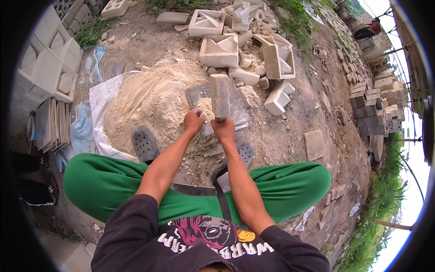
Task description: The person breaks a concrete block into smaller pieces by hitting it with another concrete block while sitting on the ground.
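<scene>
My right hand (223,129) is wrapped round the near end of a long, pale, dust-covered block-shaped mallet (220,96), which points away from me. Just left of it, my left hand (194,120) is closed like a fist at the edge of a flat grey slab (239,103). Whether that hand holds anything is hidden. Crumbled pale material (205,105) lies on the slab between the mallet and my left hand. A wide heap of cream-coloured powder (152,97) spreads to the left on a white sheet (100,99).
Broken cream-coloured moulded blocks (219,51) pile up beyond the slab. Whole pale blocks (56,59) and thin upright boards (53,123) stand at left. Grey blocks (368,109) are stacked at right. A flat stone (314,144) lies right of my shoe. Another person (369,29) is far off.
</scene>
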Demonstrator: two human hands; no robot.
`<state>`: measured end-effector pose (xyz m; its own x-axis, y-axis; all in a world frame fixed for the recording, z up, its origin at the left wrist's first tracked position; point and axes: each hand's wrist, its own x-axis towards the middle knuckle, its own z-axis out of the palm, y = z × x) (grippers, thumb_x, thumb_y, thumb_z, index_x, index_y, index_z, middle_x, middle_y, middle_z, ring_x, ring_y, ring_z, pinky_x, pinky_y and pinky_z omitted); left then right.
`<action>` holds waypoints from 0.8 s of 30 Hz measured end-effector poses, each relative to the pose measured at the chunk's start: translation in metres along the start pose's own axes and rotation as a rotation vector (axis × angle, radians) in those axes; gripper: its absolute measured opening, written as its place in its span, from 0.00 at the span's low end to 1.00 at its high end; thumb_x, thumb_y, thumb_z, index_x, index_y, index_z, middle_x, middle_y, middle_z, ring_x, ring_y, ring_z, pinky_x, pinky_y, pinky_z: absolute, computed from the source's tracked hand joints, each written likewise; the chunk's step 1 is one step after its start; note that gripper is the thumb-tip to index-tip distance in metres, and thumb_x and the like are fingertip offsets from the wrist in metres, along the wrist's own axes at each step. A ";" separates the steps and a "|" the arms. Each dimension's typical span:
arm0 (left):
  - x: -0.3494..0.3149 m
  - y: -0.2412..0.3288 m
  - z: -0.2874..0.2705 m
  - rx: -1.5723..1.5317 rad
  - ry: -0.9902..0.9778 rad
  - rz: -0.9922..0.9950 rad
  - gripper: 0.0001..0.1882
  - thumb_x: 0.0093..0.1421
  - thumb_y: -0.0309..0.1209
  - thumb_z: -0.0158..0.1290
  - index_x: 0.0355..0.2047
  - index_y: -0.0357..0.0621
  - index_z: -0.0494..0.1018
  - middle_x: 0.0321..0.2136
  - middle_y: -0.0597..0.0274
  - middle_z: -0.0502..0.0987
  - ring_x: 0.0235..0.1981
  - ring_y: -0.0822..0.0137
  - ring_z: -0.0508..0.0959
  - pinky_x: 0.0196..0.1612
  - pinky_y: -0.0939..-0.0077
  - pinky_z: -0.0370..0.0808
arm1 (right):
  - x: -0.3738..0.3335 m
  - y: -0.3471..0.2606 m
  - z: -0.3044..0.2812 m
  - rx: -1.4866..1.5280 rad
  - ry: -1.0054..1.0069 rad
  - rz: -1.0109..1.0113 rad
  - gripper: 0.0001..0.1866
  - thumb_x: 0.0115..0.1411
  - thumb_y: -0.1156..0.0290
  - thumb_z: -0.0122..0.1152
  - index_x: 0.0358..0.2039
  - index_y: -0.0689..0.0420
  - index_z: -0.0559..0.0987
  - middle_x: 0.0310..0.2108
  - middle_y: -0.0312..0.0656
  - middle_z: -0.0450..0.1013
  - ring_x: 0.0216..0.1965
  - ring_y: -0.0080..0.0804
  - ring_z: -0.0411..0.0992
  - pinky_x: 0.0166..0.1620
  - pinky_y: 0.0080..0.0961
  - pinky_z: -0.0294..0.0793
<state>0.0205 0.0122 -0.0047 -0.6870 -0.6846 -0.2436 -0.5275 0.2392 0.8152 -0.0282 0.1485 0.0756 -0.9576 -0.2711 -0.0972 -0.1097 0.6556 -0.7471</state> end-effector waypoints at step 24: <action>0.024 0.003 -0.003 0.366 0.254 0.434 0.12 0.60 0.34 0.56 0.42 0.48 0.82 0.39 0.55 0.79 0.44 0.52 0.77 0.49 0.59 0.74 | 0.013 -0.027 -0.043 0.189 0.026 0.055 0.18 0.45 0.63 0.70 0.30 0.66 0.82 0.21 0.47 0.79 0.22 0.33 0.79 0.31 0.31 0.78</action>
<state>0.0039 -0.0053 -0.0062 -0.7605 -0.6039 0.2389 -0.3952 0.7222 0.5676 -0.0489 0.1573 0.1225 -0.9675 -0.2192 -0.1261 -0.0077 0.5240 -0.8517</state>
